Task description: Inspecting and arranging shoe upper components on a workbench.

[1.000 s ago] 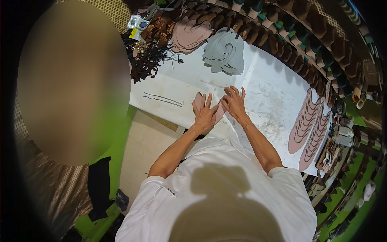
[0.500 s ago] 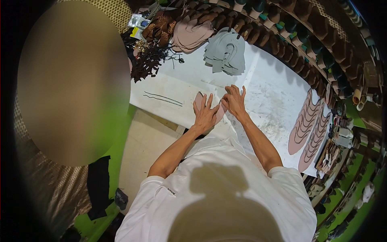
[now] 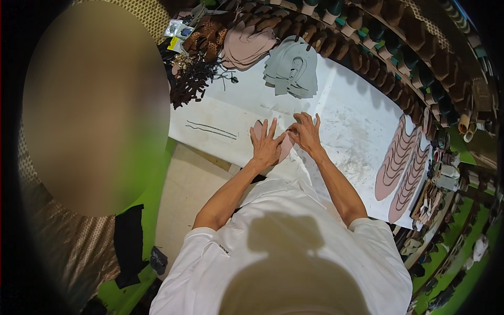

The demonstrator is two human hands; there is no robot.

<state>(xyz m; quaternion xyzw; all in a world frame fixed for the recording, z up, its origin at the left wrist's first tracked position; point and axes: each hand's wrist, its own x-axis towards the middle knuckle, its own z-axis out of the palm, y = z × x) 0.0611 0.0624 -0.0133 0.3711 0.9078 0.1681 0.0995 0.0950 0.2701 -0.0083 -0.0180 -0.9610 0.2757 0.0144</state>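
"Head view: where's the piece, and what's your grip?"

"Small pink piece, on the white table right in front of me, mostly under my left hand. Left fingers spread, laid over it. Right hand: thumb and index bunched at the piece's right side, other fingers lifted. Looks like a pinch on the edge; can't tell what's in it, too small."

"Step?"

"My read: fine edge work, left steadying, right fingertips doing the work. Next move calls for the left to hold the piece flat and the right to go along the edge in short, light steps."

"Around you?"

"Two thin dark strips left of my left hand, well apart from it. Grey stack beyond my hands, pink stack left of that, dark tangle near the table's far left. Overlapping pink pieces with wavy dark lines off to the right. Shoe rows along the far edge."

"Anything in the way?"

"Just my own left hand, hiding most of the piece. Stacks sit clear of both hands."
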